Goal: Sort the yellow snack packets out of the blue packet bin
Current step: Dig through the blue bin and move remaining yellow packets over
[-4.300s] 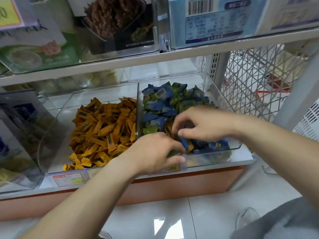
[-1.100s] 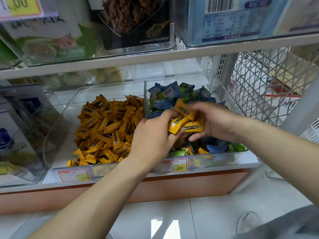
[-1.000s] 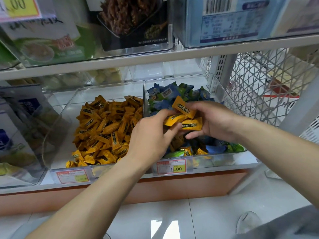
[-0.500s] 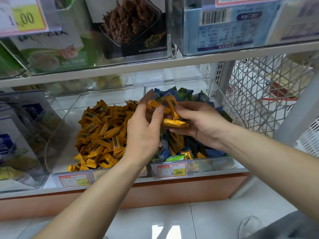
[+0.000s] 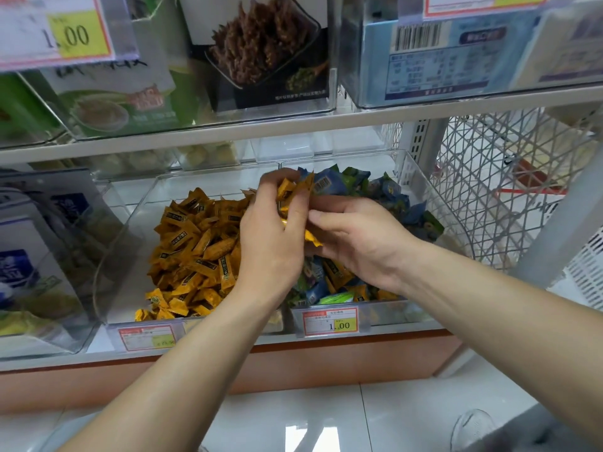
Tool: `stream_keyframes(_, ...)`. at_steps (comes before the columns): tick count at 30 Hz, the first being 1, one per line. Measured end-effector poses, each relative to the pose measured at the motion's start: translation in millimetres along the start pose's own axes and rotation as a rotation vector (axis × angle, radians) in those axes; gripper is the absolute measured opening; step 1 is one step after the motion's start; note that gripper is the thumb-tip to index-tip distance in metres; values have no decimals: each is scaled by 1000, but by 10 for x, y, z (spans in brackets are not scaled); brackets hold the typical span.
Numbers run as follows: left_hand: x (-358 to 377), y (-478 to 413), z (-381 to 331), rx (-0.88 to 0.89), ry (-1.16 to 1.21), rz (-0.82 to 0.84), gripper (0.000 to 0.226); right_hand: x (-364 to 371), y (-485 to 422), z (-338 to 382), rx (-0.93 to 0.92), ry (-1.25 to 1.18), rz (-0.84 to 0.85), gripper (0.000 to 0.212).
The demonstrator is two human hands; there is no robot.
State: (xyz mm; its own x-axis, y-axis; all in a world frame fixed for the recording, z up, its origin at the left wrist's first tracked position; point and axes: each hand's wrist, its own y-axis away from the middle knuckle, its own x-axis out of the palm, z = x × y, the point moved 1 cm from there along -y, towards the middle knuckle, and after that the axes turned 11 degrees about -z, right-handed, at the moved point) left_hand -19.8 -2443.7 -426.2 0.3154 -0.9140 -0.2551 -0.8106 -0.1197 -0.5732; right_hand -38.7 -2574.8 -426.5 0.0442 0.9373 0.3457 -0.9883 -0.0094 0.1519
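Crinkly yellow packets (image 5: 291,191) with serrated ends are bunched in the left hand (image 5: 272,243), its fingers curled round them above the wall between two clear plastic bins. The right hand (image 5: 362,238) meets it, fingertips pinching the bunch's lower end. Yellow strays (image 5: 336,274) lie among glossy blue wrappers in the blue packet bin (image 5: 421,181). The yellow pile (image 5: 195,246) sits left, and a shelf edge (image 5: 326,125) hangs close overhead.

Yellow packets (image 5: 195,249), black label strips; blue packets (image 5: 388,190), some green; price tag (image 5: 330,323) white, yellow, red border.
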Motion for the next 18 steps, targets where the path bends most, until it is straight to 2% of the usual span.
stream_keyframes(3,-107,-118,24,84,-91,2,15,19,26,96,64,10,129,41)
stream_keyframes(4,-144,-158,50,91,-115,-7,15,14,31,120,61,77,126,41)
stream_keyframes(6,-232,-236,116,109,-182,-21,13,-46,27,154,-11,322,5,34)
stream_keyframes(8,-340,-314,211,110,-256,-13,11,-176,8,203,-52,448,-110,26)
stream_keyframes(10,-452,-393,348,79,-350,46,16,-347,-3,250,-39,575,-105,22)
stream_keyframes(13,-595,-444,547,10,-563,286,28,-646,-55,243,-79,1102,-14,16)
stream_keyframes(15,-652,-442,614,-69,-699,444,42,-769,-88,151,-78,1377,119,18)
stream_keyframes(16,-658,-440,605,-83,-730,470,47,-808,-88,96,-49,1449,190,21)
stream_keyframes(18,-618,-413,489,-7,-742,392,51,-860,-92,25,40,1434,282,26)
